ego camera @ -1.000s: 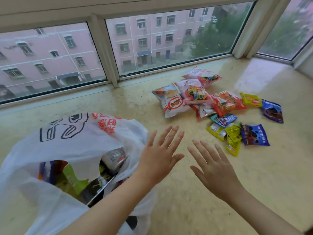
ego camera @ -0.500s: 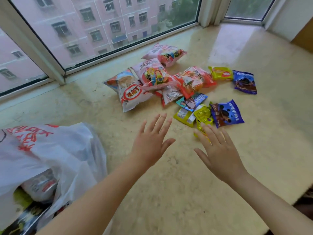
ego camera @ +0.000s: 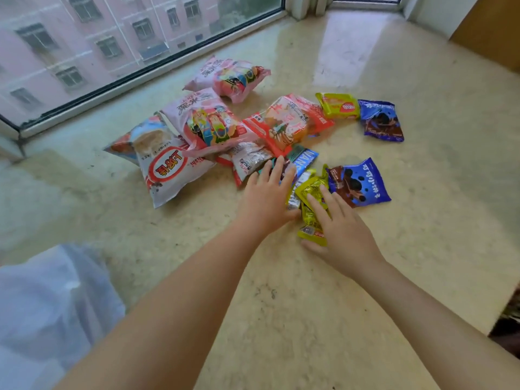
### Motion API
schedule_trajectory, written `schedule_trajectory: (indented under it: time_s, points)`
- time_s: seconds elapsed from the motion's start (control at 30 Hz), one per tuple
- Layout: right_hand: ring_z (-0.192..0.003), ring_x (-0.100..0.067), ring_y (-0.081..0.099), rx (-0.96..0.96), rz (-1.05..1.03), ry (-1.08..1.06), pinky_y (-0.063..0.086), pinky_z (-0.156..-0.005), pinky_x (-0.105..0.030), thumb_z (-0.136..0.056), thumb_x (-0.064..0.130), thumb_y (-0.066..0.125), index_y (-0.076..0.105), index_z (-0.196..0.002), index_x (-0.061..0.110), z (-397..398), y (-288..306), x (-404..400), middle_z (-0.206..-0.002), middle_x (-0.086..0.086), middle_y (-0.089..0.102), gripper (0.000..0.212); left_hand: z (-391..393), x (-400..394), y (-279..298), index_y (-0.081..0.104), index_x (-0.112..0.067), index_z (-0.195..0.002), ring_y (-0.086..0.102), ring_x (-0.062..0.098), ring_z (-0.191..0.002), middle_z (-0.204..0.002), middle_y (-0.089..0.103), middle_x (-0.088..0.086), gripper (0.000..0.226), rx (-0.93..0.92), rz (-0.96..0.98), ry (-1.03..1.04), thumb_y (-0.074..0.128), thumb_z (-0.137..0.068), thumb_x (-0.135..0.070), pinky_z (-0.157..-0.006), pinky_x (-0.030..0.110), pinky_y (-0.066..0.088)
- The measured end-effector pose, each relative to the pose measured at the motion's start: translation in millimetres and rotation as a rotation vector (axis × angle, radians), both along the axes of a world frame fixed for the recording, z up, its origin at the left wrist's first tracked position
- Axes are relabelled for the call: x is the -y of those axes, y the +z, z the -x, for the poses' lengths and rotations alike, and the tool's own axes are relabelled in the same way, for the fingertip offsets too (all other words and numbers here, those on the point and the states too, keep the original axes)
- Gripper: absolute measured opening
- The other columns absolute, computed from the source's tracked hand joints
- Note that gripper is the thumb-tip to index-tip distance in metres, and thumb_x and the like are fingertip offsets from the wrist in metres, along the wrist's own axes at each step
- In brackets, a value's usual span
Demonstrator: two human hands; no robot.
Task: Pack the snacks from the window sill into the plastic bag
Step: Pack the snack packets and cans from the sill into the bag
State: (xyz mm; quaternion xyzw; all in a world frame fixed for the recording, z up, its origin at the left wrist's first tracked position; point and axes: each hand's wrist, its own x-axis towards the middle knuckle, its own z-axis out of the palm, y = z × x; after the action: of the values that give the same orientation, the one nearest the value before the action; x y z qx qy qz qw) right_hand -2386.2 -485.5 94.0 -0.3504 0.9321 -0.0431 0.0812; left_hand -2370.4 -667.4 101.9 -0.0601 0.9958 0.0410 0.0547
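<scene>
Both hands reach into a pile of snack packets at centre frame on the window sill: the left hand lies flat, fingers straight, on small packets, and the right hand seems to pinch the yellow-green packets, though its grip is partly hidden. The plastic bag sits blurred at lower left, well apart. Slick wrappers could slip out if too many are scooped at once.

Window sill: cream-beige marble w/ grey veins. Plastic bag: translucent white. Shrimp-flake pack: white w/ red ring logo. Two pink packs w/ multicolour cartoon figs. Red-orange pack. Yellow-green sachets. Blue cookie pack w/ brown & black dots; darker blue-brown pack.
</scene>
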Motion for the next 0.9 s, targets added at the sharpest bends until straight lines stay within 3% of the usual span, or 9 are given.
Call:
schedule_trajectory:
  time_s: [0.1,0.17,0.3,0.4,0.5,0.6,0.7,0.83,0.9]
  points:
    - [-0.147,-0.026,0.009,0.040,-0.024,-0.005,0.020,-0.117,-0.043,-0.087,0.060,0.048,0.007,-0.153,0.029,4.2,-2.8,9.4,-0.161,-0.002,0.000,0.083,4.8,-0.6,-5.5,0.005,-0.030,-0.153,0.005,0.030,-0.147,-0.161,0.000,0.009,0.089,0.030,-0.027,0.015,0.047,-0.082,-0.065,-0.116,0.047,0.015]
    - [-0.146,-0.026,0.017,0.051,0.002,-0.008,0.030,-0.112,-0.043,-0.088,0.054,0.050,0.018,-0.152,0.027,2.5,-4.6,9.5,-0.161,-0.001,0.011,0.076,0.1,0.5,-6.1,0.017,-0.029,-0.152,0.016,0.033,-0.145,-0.160,0.012,0.012,0.082,-0.003,-0.023,0.011,0.050,-0.082,-0.058,-0.112,0.048,0.026]
    - [-0.132,-0.029,0.044,-0.007,0.097,0.037,0.047,-0.096,-0.037,-0.082,0.048,0.044,0.049,-0.138,0.018,-8.0,-3.3,-1.8,-0.146,-0.005,0.045,0.064,-17.0,14.6,-6.9,0.058,-0.020,-0.128,0.056,0.042,-0.115,-0.134,0.053,0.021,0.066,-0.156,-0.046,-0.095,0.060,-0.065,-0.037,-0.077,0.048,0.055]
    - [-0.133,-0.028,0.040,-0.007,0.137,0.106,0.040,-0.103,-0.039,-0.080,0.045,0.047,0.052,-0.136,0.015,-17.8,-11.3,-14.0,-0.146,-0.005,0.045,0.063,-36.3,22.9,-5.9,0.064,-0.020,-0.115,0.065,0.036,-0.093,-0.117,0.063,0.018,0.059,-0.213,0.072,-0.175,0.071,-0.057,-0.019,-0.052,0.036,0.051]
    - [-0.134,-0.027,0.041,-0.010,0.189,0.142,0.042,-0.104,-0.036,-0.083,0.045,0.049,0.055,-0.132,0.014,-26.4,-18.0,-22.2,-0.145,-0.005,0.046,0.059,-56.7,26.6,-2.1,0.068,-0.023,-0.107,0.064,0.030,-0.072,-0.103,0.067,0.014,0.059,-0.219,0.151,-0.249,0.076,-0.050,-0.012,-0.043,0.027,0.042]
    - [-0.132,-0.025,0.041,-0.020,0.252,0.191,0.035,-0.107,-0.032,-0.090,0.054,0.043,0.061,-0.125,0.013,-28.8,-19.0,-26.5,-0.140,-0.006,0.052,0.057,-70.9,27.8,2.5,0.070,-0.025,-0.098,0.063,0.026,-0.063,-0.096,0.068,0.009,0.047,-0.220,0.136,-0.270,0.078,-0.052,-0.027,-0.044,0.025,0.040]
    - [-0.125,-0.019,0.048,0.013,0.376,0.117,0.038,-0.102,-0.031,-0.089,0.063,0.044,0.066,-0.110,0.015,-32.6,-14.1,-26.3,-0.129,-0.004,0.058,0.058,-71.9,27.7,7.3,0.069,-0.024,-0.089,0.064,0.023,-0.073,-0.098,0.067,0.000,0.046,-0.241,-0.016,-0.161,0.056,-0.071,-0.064,-0.053,0.029,0.046]
    - [-0.113,-0.011,0.052,0.113,0.596,-0.385,0.041,-0.083,-0.023,-0.081,0.047,0.066,0.060,-0.107,0.021,-35.1,-0.5,-7.0,-0.118,0.008,0.053,0.037,-40.2,30.0,21.4,0.055,-0.023,-0.124,0.051,0.018,-0.116,-0.129,0.053,-0.003,0.056,-0.154,-0.303,0.063,0.053,-0.084,-0.062,-0.084,0.034,0.047]
    - [-0.116,-0.015,0.050,0.209,0.621,-0.663,0.042,-0.086,-0.029,-0.076,0.041,0.075,0.054,-0.117,0.021,-28.1,0.8,3.1,-0.119,0.006,0.051,0.050,-21.8,31.7,22.9,0.039,-0.022,-0.140,0.040,0.017,-0.130,-0.142,0.042,-0.002,0.071,-0.045,-0.347,0.112,0.060,-0.082,-0.059,-0.094,0.033,0.041]
